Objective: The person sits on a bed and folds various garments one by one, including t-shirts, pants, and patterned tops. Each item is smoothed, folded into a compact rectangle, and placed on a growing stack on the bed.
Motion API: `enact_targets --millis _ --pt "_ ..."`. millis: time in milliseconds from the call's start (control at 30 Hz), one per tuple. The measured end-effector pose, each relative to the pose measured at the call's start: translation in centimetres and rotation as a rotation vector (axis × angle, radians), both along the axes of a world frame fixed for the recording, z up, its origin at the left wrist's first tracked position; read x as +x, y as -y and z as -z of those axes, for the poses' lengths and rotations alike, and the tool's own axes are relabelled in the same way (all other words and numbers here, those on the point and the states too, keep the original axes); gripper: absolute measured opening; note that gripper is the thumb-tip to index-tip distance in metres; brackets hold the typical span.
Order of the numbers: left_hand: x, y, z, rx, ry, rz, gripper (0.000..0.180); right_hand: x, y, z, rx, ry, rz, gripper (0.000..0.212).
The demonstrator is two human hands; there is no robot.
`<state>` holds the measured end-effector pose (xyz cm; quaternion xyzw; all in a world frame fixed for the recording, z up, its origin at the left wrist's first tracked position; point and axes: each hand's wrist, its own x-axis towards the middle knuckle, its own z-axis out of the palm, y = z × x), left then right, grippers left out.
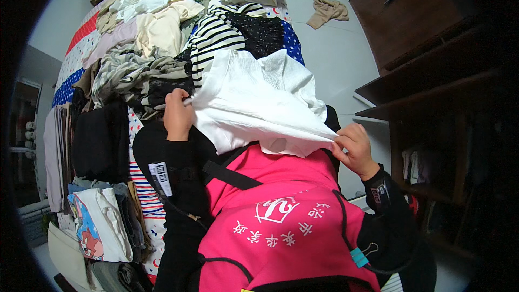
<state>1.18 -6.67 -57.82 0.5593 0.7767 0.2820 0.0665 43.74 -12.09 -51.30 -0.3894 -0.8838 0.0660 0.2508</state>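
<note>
Pinching white garment (259,94) at opposite sides with left hand (178,116) and right hand (354,150), probably for tension, near bed's (292,43) right edge.

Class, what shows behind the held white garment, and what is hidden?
A striped garment and a black speckled garment show beyond the white garment, which hides whatever lies directly beneath.
</note>
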Motion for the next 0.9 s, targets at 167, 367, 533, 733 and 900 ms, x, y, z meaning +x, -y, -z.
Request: enact_targets --millis 167,367,533,733,900 --pt "4.8 1.3 -1.9 0.318 -0.102 0.451 0.04 0.2 0.2 1.2 -0.054 0.025 -0.035 0.013" --pt "8.9 1.1 -0.8 0.173 0.02 0.868 0.029 0.4 -0.2 1.5 -0.071 -0.005 -0.006 0.013" --pt "9.2 -0.4 2.6 0.019 -0.274 0.855 0.021 0.8 -0.2 1.5 -0.093 -0.007 -0.008 0.013" --pt "8.3 -1.1 1.9 0.071 -0.107 0.865 0.016 2.1 -0.1 1.7 -0.054 -0.023 0.062 0.012" --pt "8.0 -0.1 -0.3 0.128 0.146 0.825 0.013 3.6 -0.7 1.2 -0.044 -0.059 0.182 0.01"
